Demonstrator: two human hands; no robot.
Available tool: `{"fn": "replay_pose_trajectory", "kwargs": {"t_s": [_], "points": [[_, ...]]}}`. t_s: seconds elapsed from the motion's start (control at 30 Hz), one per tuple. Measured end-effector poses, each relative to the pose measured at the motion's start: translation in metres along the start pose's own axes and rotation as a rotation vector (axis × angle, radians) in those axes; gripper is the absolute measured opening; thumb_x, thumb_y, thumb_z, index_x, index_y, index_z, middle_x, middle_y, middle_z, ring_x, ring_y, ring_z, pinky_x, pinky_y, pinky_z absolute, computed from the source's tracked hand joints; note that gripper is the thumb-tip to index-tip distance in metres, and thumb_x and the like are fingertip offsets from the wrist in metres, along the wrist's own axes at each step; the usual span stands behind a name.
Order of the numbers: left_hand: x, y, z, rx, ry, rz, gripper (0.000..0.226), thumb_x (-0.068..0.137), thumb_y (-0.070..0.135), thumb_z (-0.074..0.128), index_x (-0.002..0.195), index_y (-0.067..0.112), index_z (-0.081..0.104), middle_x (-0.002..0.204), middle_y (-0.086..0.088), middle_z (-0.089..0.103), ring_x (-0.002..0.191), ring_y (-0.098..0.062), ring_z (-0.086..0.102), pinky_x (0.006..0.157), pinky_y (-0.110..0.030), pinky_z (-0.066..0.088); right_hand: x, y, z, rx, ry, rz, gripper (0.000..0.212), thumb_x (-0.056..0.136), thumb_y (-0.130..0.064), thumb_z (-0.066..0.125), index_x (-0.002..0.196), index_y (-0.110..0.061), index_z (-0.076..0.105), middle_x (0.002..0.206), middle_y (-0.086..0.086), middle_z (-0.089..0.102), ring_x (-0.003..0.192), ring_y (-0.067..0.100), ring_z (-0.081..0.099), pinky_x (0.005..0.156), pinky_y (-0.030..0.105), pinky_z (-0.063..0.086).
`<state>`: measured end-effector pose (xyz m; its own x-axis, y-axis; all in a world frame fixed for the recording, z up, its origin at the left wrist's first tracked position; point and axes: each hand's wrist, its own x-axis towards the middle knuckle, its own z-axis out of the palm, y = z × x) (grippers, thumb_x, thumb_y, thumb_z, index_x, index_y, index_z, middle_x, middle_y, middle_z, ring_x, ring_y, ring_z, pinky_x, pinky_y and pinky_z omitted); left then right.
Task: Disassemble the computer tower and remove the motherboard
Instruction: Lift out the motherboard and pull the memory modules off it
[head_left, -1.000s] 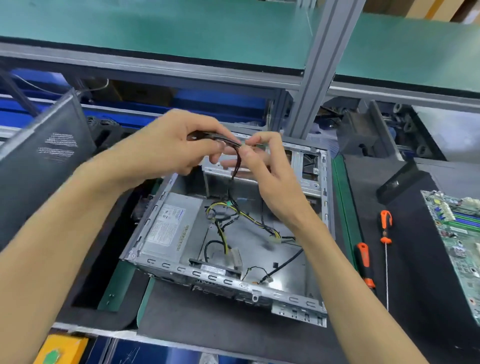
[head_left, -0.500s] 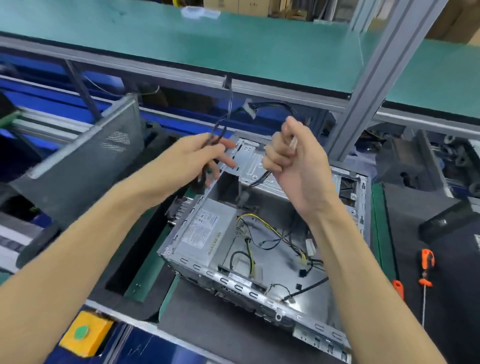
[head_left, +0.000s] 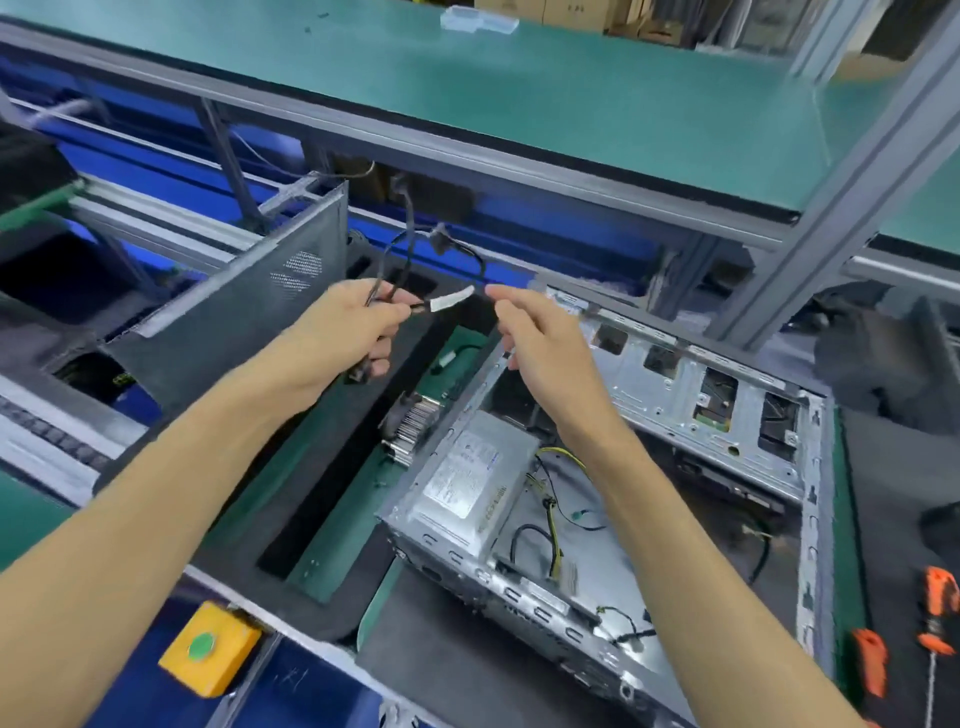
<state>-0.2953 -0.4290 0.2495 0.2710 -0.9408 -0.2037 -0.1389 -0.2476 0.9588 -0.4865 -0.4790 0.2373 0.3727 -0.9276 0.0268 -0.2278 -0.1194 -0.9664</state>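
Left hand (head_left: 345, 332) gripping thin black cable (head_left: 410, 249), boxy bare-metal case (head_left: 717, 415)

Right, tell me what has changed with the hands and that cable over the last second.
The black cable, worked by both hands over the open case a second ago, now hangs from the left hand alone, carried left past the case. The right hand has let go, fingers relaxed. The case and power supply stay put.

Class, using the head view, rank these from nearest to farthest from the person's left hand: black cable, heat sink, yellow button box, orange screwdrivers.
1. black cable, held in the left hand
2. heat sink, just below-right
3. yellow button box, bottom left
4. orange screwdrivers, far right
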Motion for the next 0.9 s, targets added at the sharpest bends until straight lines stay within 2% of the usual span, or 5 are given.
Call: {"fn": "replay_pose_trajectory", "kwargs": {"t_s": [0.4,0.5,0.6,0.77,0.9], "points": [[0.138,-0.119,-0.044,0.196,0.031,-0.172,0.016,0.099,0.015,0.047,0.087,0.015,0.057,0.05,-0.001,0.047,0.038,-0.014,0.047,0.048,-0.026,0.041,0.067,0.033,0.044,-0.227,0.12,0.059,0.025,0.099,-0.026,0.052,0.091,-0.04,0.071,0.075,-0.032,0.064,0.068,-0.006,0.056,0.058,0.008,0.04],[0.165,-0.139,-0.033,0.234,0.016,-0.157,0.016,0.099,0.015,0.047,0.088,0.015,0.058,0.067,-0.003,0.051,0.063,-0.022,0.052,0.062,-0.032,0.045,0.077,0.04,0.047,-0.227,0.131,0.089,0.028,0.099,-0.023,0.053,0.088,-0.041,0.07,0.074,-0.022,0.067,0.074,-0.002,0.061,0.065,0.013,0.044],[0.185,-0.154,-0.013,0.284,-0.031,-0.159,0.018,0.099,0.018,0.051,0.111,0.008,0.059,0.092,-0.002,0.057,0.083,-0.021,0.054,0.081,-0.037,0.05,0.082,0.045,0.045,-0.202,0.13,0.112,0.025,0.101,-0.021,0.053,0.091,-0.033,0.073,0.077,-0.012,0.067,0.076,0.009,0.064,0.071,0.027,0.051],[0.197,-0.161,0.01,0.379,-0.255,-0.199,0.065,0.097,0.037,0.057,0.151,0.011,0.031,0.131,-0.007,0.057,0.113,-0.021,0.056,0.093,-0.031,0.041,0.08,0.045,0.028,-0.145,0.162,0.128,0.025,0.102,-0.016,0.051,0.096,-0.022,0.075,0.073,-0.008,0.066,0.07,0.004,0.061,0.065,0.017,0.048],[0.201,-0.154,0.015,0.482,-0.238,-0.178,0.061,0.102,0.037,0.042,0.154,0.011,0.023,0.144,-0.007,0.047,0.124,-0.021,0.047,0.097,-0.031,0.034,0.071,0.047,0.009,-0.136,0.207,0.113,0.026,0.102,-0.016,0.051,0.095,-0.024,0.074,0.071,-0.009,0.066,0.067,0.006,0.061,0.066,0.02,0.05]]}}
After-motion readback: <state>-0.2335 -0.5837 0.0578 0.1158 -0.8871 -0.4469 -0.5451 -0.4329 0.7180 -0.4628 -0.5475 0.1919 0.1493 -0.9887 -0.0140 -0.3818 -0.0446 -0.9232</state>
